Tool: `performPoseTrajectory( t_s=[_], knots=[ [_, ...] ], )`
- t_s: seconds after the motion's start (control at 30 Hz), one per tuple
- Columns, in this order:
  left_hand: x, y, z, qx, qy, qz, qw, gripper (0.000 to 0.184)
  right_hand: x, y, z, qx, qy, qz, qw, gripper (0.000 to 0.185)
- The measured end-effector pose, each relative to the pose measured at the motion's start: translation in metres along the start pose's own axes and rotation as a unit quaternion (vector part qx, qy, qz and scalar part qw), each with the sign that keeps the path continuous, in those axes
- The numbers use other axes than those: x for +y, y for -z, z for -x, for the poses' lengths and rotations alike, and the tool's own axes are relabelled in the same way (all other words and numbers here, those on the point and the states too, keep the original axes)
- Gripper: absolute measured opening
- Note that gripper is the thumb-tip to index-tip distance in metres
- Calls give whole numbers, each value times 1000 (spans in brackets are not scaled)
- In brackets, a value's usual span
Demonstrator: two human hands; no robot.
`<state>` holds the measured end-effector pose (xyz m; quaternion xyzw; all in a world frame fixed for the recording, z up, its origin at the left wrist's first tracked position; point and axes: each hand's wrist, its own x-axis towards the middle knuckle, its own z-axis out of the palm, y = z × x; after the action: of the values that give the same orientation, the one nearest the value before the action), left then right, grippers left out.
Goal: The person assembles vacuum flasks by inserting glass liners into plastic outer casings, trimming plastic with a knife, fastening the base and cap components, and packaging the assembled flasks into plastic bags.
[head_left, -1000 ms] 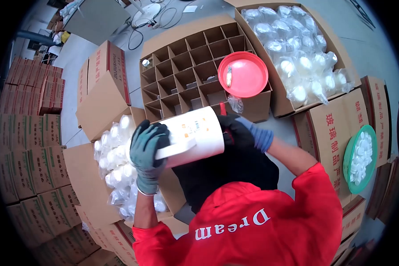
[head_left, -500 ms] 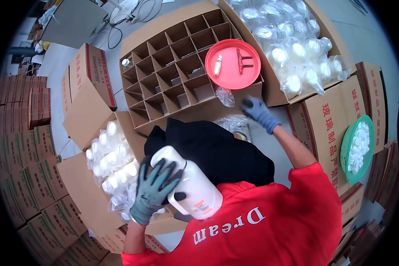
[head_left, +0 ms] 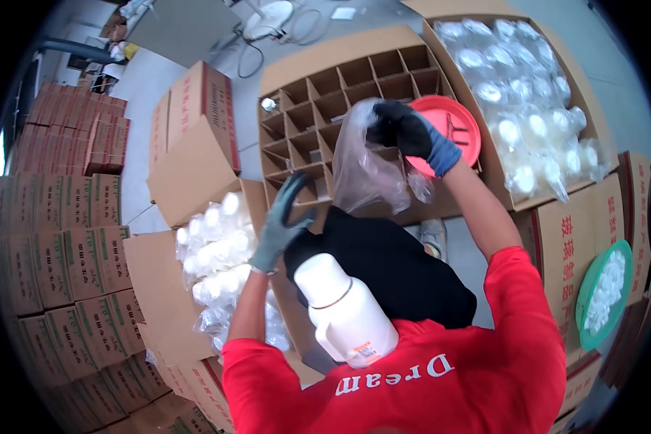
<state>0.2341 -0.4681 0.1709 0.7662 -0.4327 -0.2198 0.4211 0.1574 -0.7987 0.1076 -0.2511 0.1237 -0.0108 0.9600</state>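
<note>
My right hand [head_left: 412, 136], in a blue-grey glove with dark fingers, grips the top of a clear plastic bag [head_left: 365, 163] over the front of the divided carton. My left hand [head_left: 281, 224], in a grey-green glove, has its fingers apart and holds nothing. It hovers near the carton's front left corner. A white thermos jug [head_left: 351, 315] with a handle and an orange-and-white label lies tilted on my lap against the red shirt, touched by neither hand. Behind my right hand sits a red plate [head_left: 456, 119] with a dark red tool [head_left: 457, 132] on it.
The divided carton [head_left: 318, 137] has cardboard cells, with a small bottle-like item [head_left: 269, 105] in a corner one. Open boxes of bagged white items stand at left [head_left: 224, 260] and right [head_left: 524, 137]. A green basin [head_left: 586, 318] of white pieces sits at right. Stacked cartons [head_left: 58, 239] line the left.
My left hand has let go of the thermos jug and moved up and forward. My right hand has picked up the clear bag and raised it over the divided carton.
</note>
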Motion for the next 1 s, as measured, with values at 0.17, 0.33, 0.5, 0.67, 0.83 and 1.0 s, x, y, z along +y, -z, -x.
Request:
performPoseTrajectory(
  t_s=[0.17,0.33,0.5,0.67,0.83,1.0],
  knots=[
    [-27,-21,-53,-10,-127,-311,942,125,-53,-21,-71,-193,-34,-158,968,20],
    [-26,-67,-96,65,-245,-427,868,94,-49,-40,-105,-78,60,-291,952,24],
    [-79,-67,-120,126,-13,-214,969,25,-49,-60,-63,18,89,-109,990,36],
    [-50,-56,-85,118,137,197,964,24,36,-10,-7,-50,296,567,767,68],
    [-29,-41,-41,64,50,67,994,23,66,12,22,64,220,838,495,79],
    [-27,-34,-26,133,135,229,955,26,61,-14,26,105,268,761,582,70]
  ],
)
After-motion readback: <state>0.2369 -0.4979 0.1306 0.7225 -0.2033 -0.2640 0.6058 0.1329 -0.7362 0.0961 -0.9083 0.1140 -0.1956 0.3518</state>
